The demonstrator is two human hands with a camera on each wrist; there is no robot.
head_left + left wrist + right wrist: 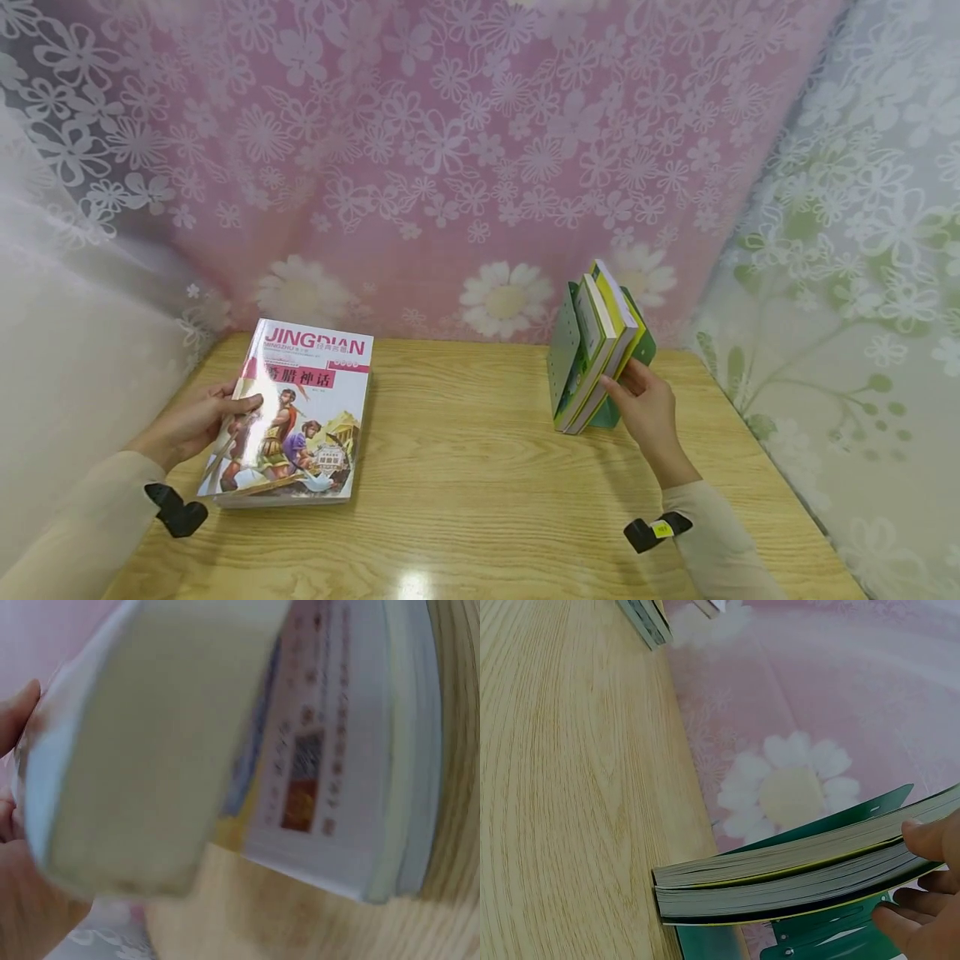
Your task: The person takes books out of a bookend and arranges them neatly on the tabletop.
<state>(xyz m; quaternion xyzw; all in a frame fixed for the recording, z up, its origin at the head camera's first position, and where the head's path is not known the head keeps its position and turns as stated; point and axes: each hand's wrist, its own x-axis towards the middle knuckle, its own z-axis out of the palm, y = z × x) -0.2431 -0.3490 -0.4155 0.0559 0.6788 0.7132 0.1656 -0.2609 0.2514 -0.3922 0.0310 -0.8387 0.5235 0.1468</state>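
Note:
At the left of the head view, my left hand [197,423] grips the left edge of a thick paperback book [300,433] with a pink "JINGDIAN" title, thumb on its cover. In the left wrist view this book [165,750] is tilted up above more books [352,772] lying flat beneath it. On the right, my right hand [651,410] pinches two upright books [600,350] with yellow-green covers, the thumb by their page edges and the fingers behind. These books lean slightly inside a green metal bookend [564,358], whose plates stand on both sides of them.
A light wood-grain table [457,467] carries everything. Behind it hangs a pink flowered curtain [420,167], with a pale flowered curtain [862,250] along the right side. Bare tabletop lies between the book stack and the bookend.

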